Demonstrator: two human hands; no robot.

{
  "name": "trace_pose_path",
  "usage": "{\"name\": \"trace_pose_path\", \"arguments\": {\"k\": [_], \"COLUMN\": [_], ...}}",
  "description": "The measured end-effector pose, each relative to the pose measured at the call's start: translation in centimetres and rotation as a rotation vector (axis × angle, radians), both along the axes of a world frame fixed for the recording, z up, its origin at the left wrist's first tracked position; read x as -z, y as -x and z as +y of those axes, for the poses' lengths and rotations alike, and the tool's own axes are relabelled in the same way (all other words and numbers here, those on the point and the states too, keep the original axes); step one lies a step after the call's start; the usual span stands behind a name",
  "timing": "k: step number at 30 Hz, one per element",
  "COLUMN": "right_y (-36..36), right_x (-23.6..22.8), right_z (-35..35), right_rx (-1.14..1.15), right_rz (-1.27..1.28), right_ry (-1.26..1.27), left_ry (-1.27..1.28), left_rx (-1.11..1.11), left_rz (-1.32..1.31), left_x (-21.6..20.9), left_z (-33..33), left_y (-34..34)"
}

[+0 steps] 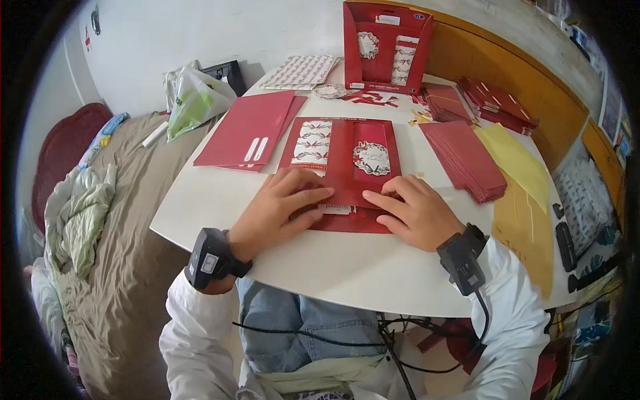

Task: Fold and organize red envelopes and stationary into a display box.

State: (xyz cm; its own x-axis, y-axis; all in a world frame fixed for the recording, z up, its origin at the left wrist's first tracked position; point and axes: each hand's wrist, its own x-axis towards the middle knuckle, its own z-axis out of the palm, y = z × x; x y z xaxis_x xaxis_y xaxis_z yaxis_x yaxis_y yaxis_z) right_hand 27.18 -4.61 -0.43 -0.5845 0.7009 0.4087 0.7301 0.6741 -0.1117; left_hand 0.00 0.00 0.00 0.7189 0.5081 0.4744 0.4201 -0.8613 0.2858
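A red cardboard folder lies in front of me on the white table. A white strip with a bow pattern shows on its left half, and a white scalloped tag on its right. My left hand is at the folder's lower left, fingers bent over the panel and thumb near its lower edge. At the lower right my right hand grips the same panel edge between fingers and thumb. Below that edge, a lower red flap with a pale label shows. The undersides of my fingers are hidden.
Larger red sheets lie left, patterned white sheets behind. A red display box stands at the back. Red envelopes, further red stacks and yellow paper lie right. A black cable crosses my lap.
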Motion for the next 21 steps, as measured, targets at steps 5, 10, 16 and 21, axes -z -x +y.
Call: {"name": "trace_pose_path", "arguments": {"k": [5, 10, 16, 21], "right_y": [-0.1, 0.5, 0.3, 0.7], "right_x": [0.2, 0.0, 0.5, 0.3], "right_z": [0.2, 0.5, 1.0, 1.1], "right_rx": [-0.054, -0.075, -0.090, -0.051], "right_rz": [0.027, 0.027, 0.037, 0.083], "right_ry": [-0.195, -0.193, -0.147, -0.105], "left_ry": [-0.213, -0.367, -0.418, -0.263], "left_rx": [-0.009, -0.049, -0.063, -0.032], "left_rz": [0.079, 0.084, 0.164, 0.016], "left_x": [0.2, 0.4, 0.7, 0.3], "left_z": [-0.1, 0.1, 0.2, 0.2], "left_y": [-0.8, -1.6, -1.8, -2.4]}}
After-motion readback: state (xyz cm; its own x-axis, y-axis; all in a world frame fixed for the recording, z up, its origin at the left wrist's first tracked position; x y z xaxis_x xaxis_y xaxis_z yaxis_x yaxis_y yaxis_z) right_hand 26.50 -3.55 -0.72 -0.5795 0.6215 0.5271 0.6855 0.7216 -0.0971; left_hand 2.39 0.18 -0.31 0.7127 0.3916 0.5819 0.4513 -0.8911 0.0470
